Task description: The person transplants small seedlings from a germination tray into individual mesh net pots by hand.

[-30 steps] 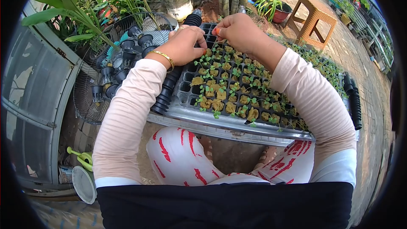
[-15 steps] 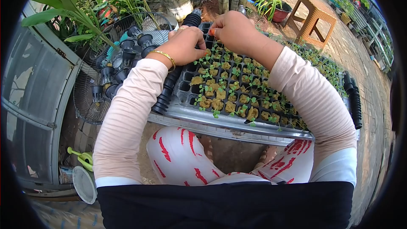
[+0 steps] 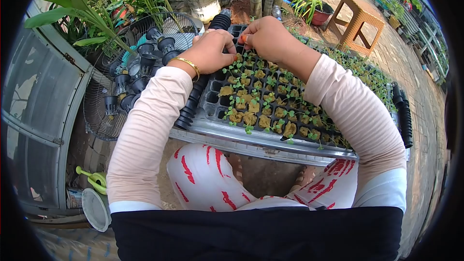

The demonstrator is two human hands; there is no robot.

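A black cell tray (image 3: 211, 97) full of small green seedlings (image 3: 252, 107) in brownish plugs lies on a metal-edged table. Over its upper left part is my left hand (image 3: 213, 52), with a gold bangle at the wrist; its fingers are bent together, and what they hold, if anything, is too small to tell. My right hand (image 3: 265, 37) is just to its right over the far edge of the tray, fingers pinched, their contents hidden. Stacked black net pots (image 3: 187, 108) lie in a long column along the tray's left side, partly under my left wrist.
A wire basket (image 3: 92, 116) with loose black net pots (image 3: 111, 105) stands at the left. More stacked pots (image 3: 405, 121) lie at the tray's right end. A brown stool (image 3: 360, 21) and potted plants are beyond. The table's metal edge (image 3: 270, 152) runs above my knees.
My right hand has moved slightly down, toward the tray. The tray has shifted slightly in view. My left hand has barely moved.
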